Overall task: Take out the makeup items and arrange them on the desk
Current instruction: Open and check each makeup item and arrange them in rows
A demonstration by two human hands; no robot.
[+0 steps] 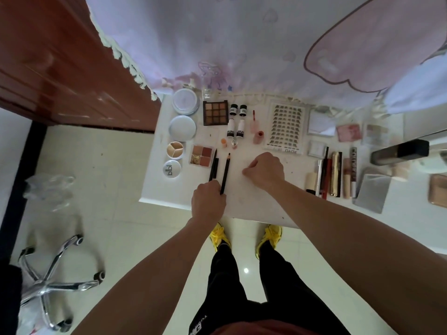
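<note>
left hand (209, 199) fingers grip pencil (225, 171) lower end | right hand (264, 169) fingers curled, empty, on desk (254, 201)

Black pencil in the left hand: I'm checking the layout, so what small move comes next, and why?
Probably let go: the left hand pinches the black pencil by its near end, roughly parallel to the two dark pencils beside it.

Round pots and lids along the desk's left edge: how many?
4, in one column: a clear-lidded pot farthest, a white lid next, an open three-shade concealer pot, then a lettered white lid nearest. None looks hidden.
</note>
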